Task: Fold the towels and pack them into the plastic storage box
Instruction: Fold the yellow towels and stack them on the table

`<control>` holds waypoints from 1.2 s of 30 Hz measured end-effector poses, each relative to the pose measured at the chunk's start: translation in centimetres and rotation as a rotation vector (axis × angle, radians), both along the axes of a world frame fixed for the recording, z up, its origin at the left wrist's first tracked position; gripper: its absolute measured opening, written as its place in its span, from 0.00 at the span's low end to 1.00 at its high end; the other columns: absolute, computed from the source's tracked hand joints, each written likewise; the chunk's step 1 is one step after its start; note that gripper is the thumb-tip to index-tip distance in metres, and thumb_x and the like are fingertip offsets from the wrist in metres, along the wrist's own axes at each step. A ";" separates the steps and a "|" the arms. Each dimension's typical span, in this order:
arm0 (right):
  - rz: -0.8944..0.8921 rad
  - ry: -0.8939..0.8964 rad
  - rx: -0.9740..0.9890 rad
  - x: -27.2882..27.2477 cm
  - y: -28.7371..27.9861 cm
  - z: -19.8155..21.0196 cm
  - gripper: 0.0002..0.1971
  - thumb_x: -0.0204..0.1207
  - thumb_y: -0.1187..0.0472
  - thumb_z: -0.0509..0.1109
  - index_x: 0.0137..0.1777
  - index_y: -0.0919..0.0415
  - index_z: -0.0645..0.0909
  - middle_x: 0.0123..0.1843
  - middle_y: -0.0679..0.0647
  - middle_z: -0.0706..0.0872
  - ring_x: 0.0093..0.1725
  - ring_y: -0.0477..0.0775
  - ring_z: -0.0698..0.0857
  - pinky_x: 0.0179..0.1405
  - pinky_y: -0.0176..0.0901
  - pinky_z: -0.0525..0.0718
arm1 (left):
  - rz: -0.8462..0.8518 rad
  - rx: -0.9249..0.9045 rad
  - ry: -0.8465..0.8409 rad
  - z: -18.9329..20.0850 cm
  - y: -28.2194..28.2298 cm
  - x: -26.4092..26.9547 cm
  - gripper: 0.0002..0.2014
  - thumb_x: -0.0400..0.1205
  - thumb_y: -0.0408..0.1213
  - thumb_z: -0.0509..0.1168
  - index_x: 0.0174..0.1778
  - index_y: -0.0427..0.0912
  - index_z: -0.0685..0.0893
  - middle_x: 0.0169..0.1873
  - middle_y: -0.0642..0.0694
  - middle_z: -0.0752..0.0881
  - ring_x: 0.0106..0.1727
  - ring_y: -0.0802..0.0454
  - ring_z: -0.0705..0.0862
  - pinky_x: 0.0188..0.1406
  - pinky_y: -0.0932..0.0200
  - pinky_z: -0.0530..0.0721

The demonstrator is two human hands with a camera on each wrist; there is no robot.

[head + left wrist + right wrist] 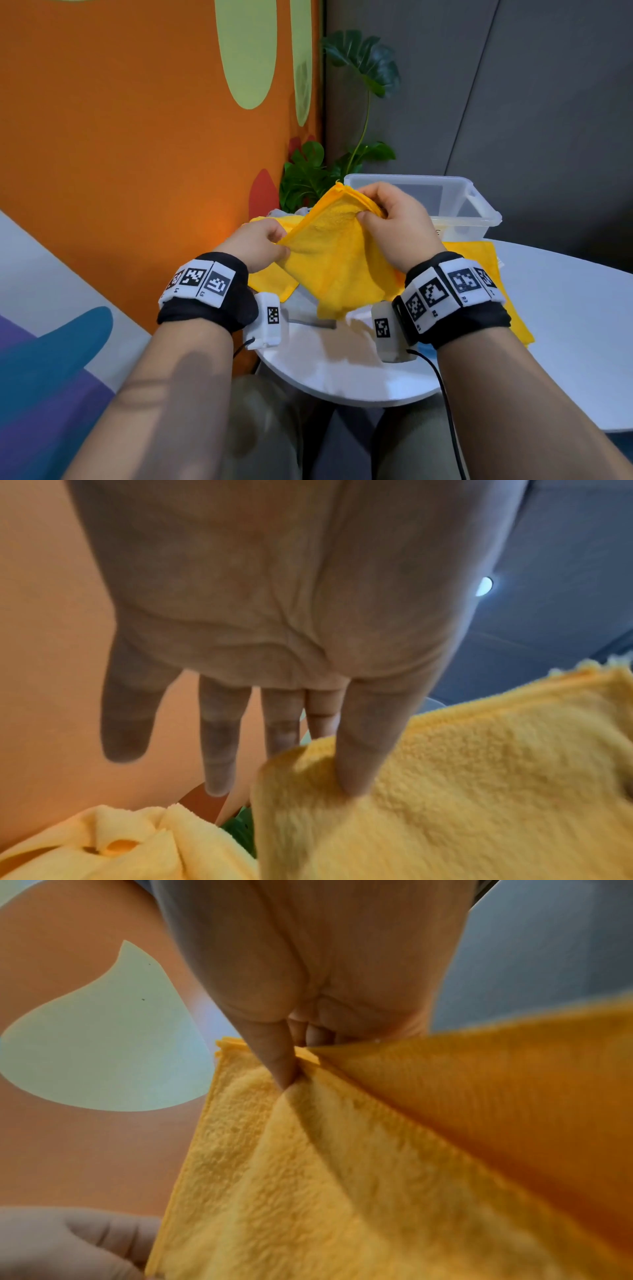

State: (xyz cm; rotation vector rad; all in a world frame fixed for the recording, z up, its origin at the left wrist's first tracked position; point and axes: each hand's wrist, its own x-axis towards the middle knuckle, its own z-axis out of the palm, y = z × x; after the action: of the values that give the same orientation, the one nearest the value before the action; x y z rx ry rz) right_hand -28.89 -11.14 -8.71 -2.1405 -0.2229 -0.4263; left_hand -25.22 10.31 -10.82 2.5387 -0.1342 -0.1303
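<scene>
A folded yellow towel hangs in the air above the white table, held between both hands. My left hand pinches its left corner between thumb and fingers. My right hand pinches the upper corner, thumb pressed into the layered edges. The clear plastic storage box stands open just behind the hands, at the table's far edge. More yellow towels lie on the table: one crumpled at the left, also in the left wrist view, and one flat at the right.
A green leafy plant stands behind the table by the orange wall. A grey wall panel rises behind the box. The table's rounded front edge is near my knees. Cables hang from both wrist cameras.
</scene>
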 end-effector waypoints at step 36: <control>-0.402 0.204 -0.117 1.4 -1.9 -1.7 0.13 0.72 0.51 0.74 0.33 0.54 0.76 0.36 0.51 0.84 0.37 0.52 0.81 0.30 0.40 0.70 | 0.091 -0.527 -0.464 2.2 -0.1 0.1 0.12 0.80 0.29 0.68 0.50 0.51 0.77 0.44 0.53 0.84 0.28 0.61 0.73 0.27 0.65 0.76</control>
State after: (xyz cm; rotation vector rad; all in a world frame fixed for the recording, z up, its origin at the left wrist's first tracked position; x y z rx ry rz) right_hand -27.53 -13.07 -10.38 -2.3282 0.3113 -0.4264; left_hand -25.14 10.26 -8.63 2.0013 -0.2028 0.4731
